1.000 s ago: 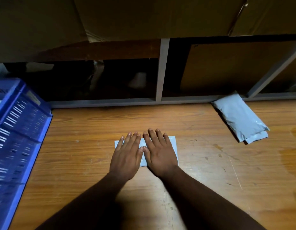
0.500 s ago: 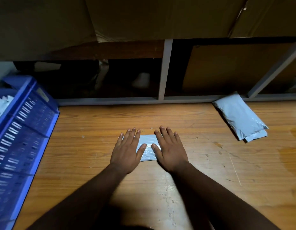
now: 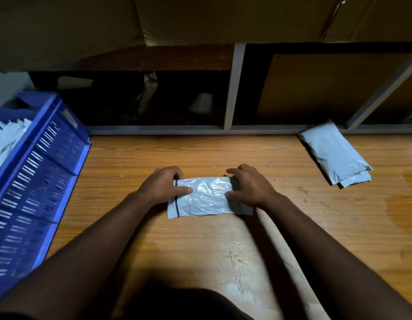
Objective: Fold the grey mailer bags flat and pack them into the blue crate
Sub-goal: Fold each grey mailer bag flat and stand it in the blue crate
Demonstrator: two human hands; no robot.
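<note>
Centre frame, I have my left hand (image 3: 162,187) and right hand (image 3: 248,187) pinching the ends of the folded, glossy grey plastic mailer bag (image 3: 208,197) on the wooden floor (image 3: 223,250), probably ready for lifting toward the slotted blue plastic crate (image 3: 38,172) at left.

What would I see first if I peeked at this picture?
Two hands in the middle of the wooden table: the left hand and right hand grip the ends of a shiny folded grey mailer bag. Next, the bright blue crate at the left edge, with pale bags inside. Another stuffed grey mailer bag lies far right.
</note>
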